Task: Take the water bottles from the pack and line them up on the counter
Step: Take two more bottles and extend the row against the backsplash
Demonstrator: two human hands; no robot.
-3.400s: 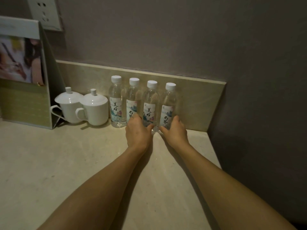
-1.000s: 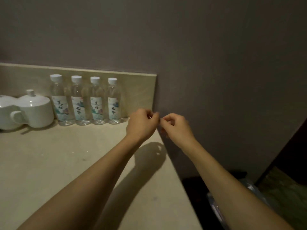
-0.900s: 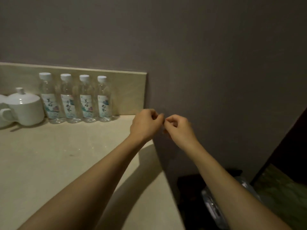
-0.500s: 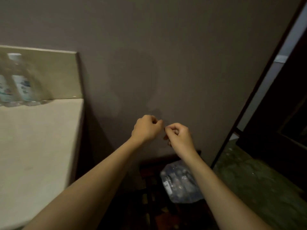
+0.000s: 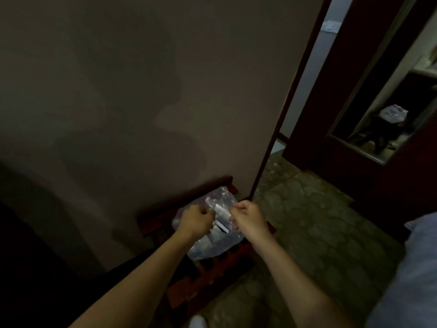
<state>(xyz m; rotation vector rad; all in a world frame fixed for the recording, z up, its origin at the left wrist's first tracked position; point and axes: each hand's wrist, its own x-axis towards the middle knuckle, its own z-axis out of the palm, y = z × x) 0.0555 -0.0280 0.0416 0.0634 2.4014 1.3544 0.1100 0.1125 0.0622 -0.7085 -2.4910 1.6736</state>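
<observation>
The pack of water bottles (image 5: 214, 242), wrapped in clear plastic, lies on a low dark red wooden rack (image 5: 203, 287) against the wall. My left hand (image 5: 196, 222) and my right hand (image 5: 248, 218) hover just over the pack's top, a little apart, both with fingers curled shut. I cannot tell whether either hand pinches the wrap. The counter and the bottles lined up on it are out of view.
A plain wall fills the left and centre. A dark door frame (image 5: 287, 110) runs down beside the rack. A mirror (image 5: 387, 119) at the right reflects the pack. Patterned carpet (image 5: 319, 223) lies to the right, with pale blue fabric (image 5: 411, 275) at the lower right edge.
My view has swung right and down, away from the counter and its row of bottles, to the pack on the rack. Both curled hands have dropped from counter height to just above the pack.
</observation>
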